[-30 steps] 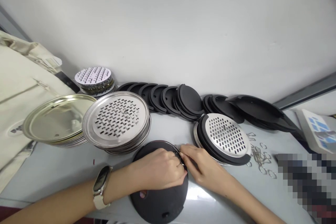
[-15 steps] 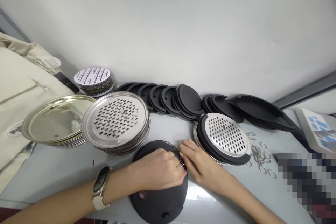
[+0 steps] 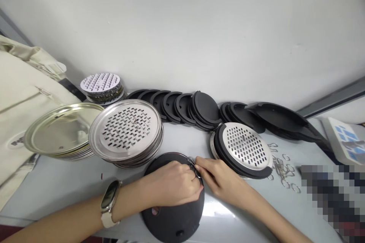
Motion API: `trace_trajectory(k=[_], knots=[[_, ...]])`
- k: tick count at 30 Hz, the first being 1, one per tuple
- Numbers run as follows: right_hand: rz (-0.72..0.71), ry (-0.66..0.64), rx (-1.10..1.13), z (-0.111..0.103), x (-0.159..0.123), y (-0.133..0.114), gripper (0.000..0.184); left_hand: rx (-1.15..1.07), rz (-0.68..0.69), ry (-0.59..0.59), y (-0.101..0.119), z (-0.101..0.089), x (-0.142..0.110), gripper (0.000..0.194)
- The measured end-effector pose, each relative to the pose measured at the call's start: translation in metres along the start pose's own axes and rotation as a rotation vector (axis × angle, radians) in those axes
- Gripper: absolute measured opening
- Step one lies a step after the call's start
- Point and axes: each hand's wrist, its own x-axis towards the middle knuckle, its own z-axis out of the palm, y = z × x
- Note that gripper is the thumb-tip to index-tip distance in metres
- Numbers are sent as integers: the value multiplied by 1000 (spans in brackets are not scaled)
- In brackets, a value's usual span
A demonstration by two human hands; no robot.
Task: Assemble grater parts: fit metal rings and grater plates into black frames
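My left hand (image 3: pixel 176 184), with a watch (image 3: pixel 110 197) on its wrist, is closed over the upper right part of a round black plate (image 3: pixel 173 220). Its fingertips curl under and out of sight. At the plate's upper right edge, my right hand (image 3: pixel 218 176) pinches a small metal ring clip (image 3: pixel 197 174) between thumb and fingers. Part of the clip is covered by both hands. Just right of my right hand lies a stack of round grater plates in black holders (image 3: pixel 246 148).
Left of the hands stand a stack of steel grater discs (image 3: pixel 125 133) and a stack of shiny round trays (image 3: pixel 61 129). Loose metal ring clips (image 3: pixel 285 171) lie at the right. Black round holders (image 3: pixel 207 108) line the wall, near a smaller grater stack (image 3: pixel 99 83).
The fingers of my right hand have drawn closer together into a tighter pinch at the clip. My left hand and the black plate stay almost where they were.
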Motion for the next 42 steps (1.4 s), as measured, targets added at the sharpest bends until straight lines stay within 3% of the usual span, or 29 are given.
trace_trajectory(k=[20, 34, 42], knots=[[44, -50, -77, -3, -2, -5, 19, -3, 7, 2, -1, -2, 2, 23], [63, 44, 1, 0, 0, -10, 23, -11, 6, 2, -1, -1, 0, 21], [69, -36, -14, -5, -2, -9, 24, -2, -8, 27, 0, 4, -2, 22]])
